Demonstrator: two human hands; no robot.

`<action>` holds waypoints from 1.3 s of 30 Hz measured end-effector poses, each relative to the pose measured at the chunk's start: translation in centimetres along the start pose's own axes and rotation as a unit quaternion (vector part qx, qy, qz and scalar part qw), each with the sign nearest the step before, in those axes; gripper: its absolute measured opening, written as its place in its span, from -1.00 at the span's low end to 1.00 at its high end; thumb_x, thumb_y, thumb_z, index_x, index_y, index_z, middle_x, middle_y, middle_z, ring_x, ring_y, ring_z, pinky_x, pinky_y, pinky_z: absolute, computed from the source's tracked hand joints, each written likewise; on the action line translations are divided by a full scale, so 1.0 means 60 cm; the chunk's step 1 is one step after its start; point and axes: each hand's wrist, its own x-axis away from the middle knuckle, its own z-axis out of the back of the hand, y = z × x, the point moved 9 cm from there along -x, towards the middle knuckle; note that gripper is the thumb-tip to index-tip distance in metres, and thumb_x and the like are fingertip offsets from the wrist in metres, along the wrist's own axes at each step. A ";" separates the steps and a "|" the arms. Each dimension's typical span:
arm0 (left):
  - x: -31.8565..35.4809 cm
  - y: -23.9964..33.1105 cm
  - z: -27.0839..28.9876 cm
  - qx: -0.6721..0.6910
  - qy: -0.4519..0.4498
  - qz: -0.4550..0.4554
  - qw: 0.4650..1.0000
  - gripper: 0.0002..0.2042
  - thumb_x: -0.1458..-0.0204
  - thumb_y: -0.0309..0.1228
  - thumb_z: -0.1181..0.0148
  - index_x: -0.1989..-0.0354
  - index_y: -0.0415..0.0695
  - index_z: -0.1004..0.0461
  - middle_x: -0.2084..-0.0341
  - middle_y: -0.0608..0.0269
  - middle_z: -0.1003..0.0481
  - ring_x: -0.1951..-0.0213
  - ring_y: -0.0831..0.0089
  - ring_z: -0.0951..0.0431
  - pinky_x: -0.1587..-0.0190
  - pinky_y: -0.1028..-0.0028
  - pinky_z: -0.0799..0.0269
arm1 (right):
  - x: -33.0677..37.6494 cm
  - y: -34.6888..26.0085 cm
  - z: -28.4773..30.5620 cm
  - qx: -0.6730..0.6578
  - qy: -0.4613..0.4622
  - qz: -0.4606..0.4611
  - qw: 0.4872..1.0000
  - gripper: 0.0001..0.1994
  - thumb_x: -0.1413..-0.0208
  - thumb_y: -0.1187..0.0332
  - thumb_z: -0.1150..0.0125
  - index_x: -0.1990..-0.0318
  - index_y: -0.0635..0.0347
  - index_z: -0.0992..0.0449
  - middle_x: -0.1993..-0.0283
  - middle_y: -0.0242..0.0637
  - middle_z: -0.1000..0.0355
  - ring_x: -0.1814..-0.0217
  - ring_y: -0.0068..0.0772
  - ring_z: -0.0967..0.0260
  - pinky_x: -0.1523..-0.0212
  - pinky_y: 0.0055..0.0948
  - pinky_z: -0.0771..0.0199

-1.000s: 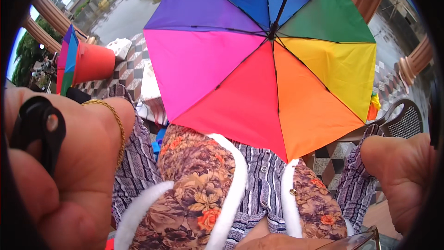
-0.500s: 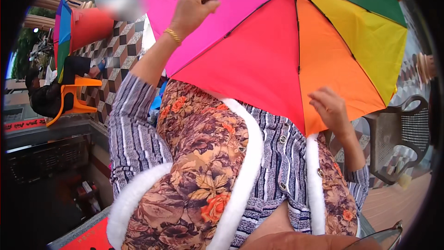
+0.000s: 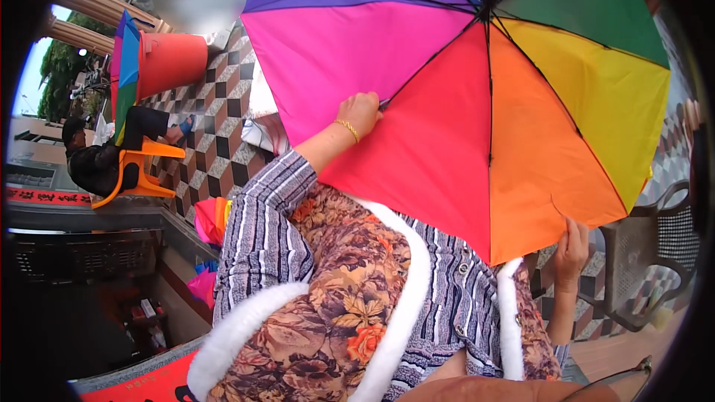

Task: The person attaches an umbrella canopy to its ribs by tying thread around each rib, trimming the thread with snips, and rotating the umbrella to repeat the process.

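Note:
A rainbow-coloured umbrella is spread open in front of me, its underside, dark ribs and part of its shaft showing. My left hand, with a gold bracelet at the wrist, is closed at the rib between the pink and red panels. A short dark piece of that rib shows at the fingertips. Beside the lower edge of the orange panel is my right hand, its fingers pressed together. A fine curved line like a thread runs over the orange cloth toward those fingertips. What they pinch is too small to make out.
At the left, a person sits on an orange chair with another multicoloured umbrella beside a red tub. Bright folded cloth lies near my left elbow. A grey armchair stands at the right on the patterned tiles.
My left hand has come down and right from over the pink panel onto the rib. My right hand has moved down and slightly right to the orange panel's edge. More of the umbrella shows.

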 end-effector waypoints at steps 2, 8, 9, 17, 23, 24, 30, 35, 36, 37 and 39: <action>-0.005 -0.001 -0.004 -0.004 0.000 0.000 1.000 -0.77 0.11 -0.31 -0.27 0.37 -0.20 -0.45 0.44 -0.10 -0.51 0.31 -0.05 -0.53 0.28 0.10 -0.45 | 0.009 0.018 -0.012 0.026 -0.031 -0.008 0.999 -0.70 0.02 0.69 0.05 0.08 0.40 -0.41 0.18 0.00 -0.34 0.12 0.00 -0.32 0.11 -0.21 -0.33; -0.019 0.007 -0.022 -0.009 -0.003 -0.021 1.000 -0.86 0.07 -0.41 -0.14 0.42 -0.25 -0.46 0.49 -0.17 -0.50 0.35 -0.08 -0.54 0.31 0.07 -0.46 | 0.021 0.040 0.030 0.113 0.040 0.034 0.992 -0.67 0.07 0.69 0.03 0.09 0.37 -0.42 0.20 -0.01 -0.32 0.14 0.01 -0.31 0.11 -0.17 -0.32; -0.018 0.011 -0.022 -0.005 0.002 -0.023 1.000 -0.87 0.08 -0.43 -0.11 0.42 -0.25 -0.46 0.50 -0.17 -0.50 0.37 -0.09 -0.54 0.32 0.06 -0.46 | 0.021 0.040 0.031 0.120 0.037 0.035 0.991 -0.68 0.08 0.69 0.03 0.11 0.37 -0.43 0.22 -0.02 -0.33 0.15 0.01 -0.31 0.12 -0.17 -0.32; 0.000 0.025 -0.009 0.004 0.006 -0.026 1.000 -0.85 0.04 -0.38 -0.13 0.43 -0.23 -0.46 0.47 -0.13 -0.51 0.32 -0.06 -0.54 0.29 0.07 -0.45 | -0.081 0.039 0.064 0.028 0.143 0.048 0.988 -0.84 0.11 0.68 -0.04 0.31 0.38 -0.45 0.39 -0.08 -0.34 0.29 -0.06 -0.33 0.24 -0.27 -0.35; -0.020 0.032 -0.029 -0.001 0.023 -0.025 0.999 -0.78 0.03 -0.29 -0.19 0.44 -0.23 -0.45 0.49 -0.11 -0.52 0.34 -0.06 -0.54 0.31 0.07 -0.45 | -0.182 -0.055 0.145 0.002 0.244 0.127 0.961 -0.87 0.10 0.68 -0.11 0.35 0.35 -0.47 0.40 -0.11 -0.35 0.30 -0.12 -0.36 0.27 -0.33 -0.38; -0.023 0.033 -0.026 0.007 0.026 -0.019 0.999 -0.78 0.04 -0.30 -0.19 0.45 -0.24 -0.45 0.49 -0.12 -0.51 0.35 -0.07 -0.54 0.32 0.07 -0.45 | -0.197 -0.068 0.166 -0.002 0.259 0.134 0.957 -0.87 0.09 0.68 -0.11 0.35 0.34 -0.47 0.39 -0.12 -0.35 0.31 -0.11 -0.37 0.27 -0.33 -0.39; -0.053 0.090 -0.049 0.109 0.092 -0.049 0.989 -0.76 0.06 -0.30 -0.19 0.49 -0.27 -0.44 0.54 -0.20 -0.47 0.41 -0.13 -0.51 0.38 0.06 -0.42 | -0.268 0.005 0.197 0.092 0.284 0.149 0.943 -0.89 0.06 0.63 -0.10 0.35 0.31 -0.48 0.38 -0.12 -0.41 0.28 -0.12 -0.40 0.24 -0.31 -0.41; -0.112 0.149 -0.085 0.194 0.092 -0.017 0.977 -0.74 0.13 -0.29 -0.14 0.52 -0.30 -0.45 0.60 -0.19 -0.45 0.46 -0.08 -0.51 0.44 0.12 -0.39 | -0.348 0.225 0.122 0.271 0.174 0.018 0.947 -0.85 -0.05 0.46 -0.05 0.25 0.24 -0.50 0.32 -0.06 -0.43 0.24 -0.03 -0.39 0.23 -0.22 -0.40; -0.116 0.148 -0.089 0.234 0.092 -0.003 0.968 -0.74 0.14 -0.29 -0.15 0.53 -0.29 -0.45 0.63 -0.14 -0.46 0.50 0.00 -0.52 0.45 0.16 -0.40 | -0.364 0.215 0.116 0.297 0.159 0.041 0.941 -0.84 -0.06 0.44 -0.05 0.23 0.23 -0.50 0.32 -0.07 -0.42 0.25 -0.03 -0.39 0.23 -0.23 -0.40; -0.113 0.147 -0.095 0.272 0.094 0.011 0.958 -0.74 0.15 -0.29 -0.16 0.54 -0.29 -0.45 0.65 -0.10 -0.46 0.55 0.09 -0.53 0.47 0.20 -0.40 | -0.373 0.204 0.110 0.322 0.145 0.065 0.933 -0.83 -0.07 0.42 -0.05 0.21 0.22 -0.51 0.33 -0.08 -0.42 0.26 -0.03 -0.38 0.23 -0.24 -0.41; -0.112 0.123 -0.125 0.305 0.078 0.044 0.948 -0.76 0.14 -0.31 -0.15 0.52 -0.29 -0.47 0.64 -0.07 -0.49 0.52 0.12 -0.55 0.46 0.22 -0.43 | -0.386 0.105 0.106 0.258 0.159 0.096 0.948 -0.82 -0.08 0.44 -0.05 0.18 0.21 -0.51 0.32 -0.09 -0.43 0.27 -0.06 -0.40 0.24 -0.27 -0.42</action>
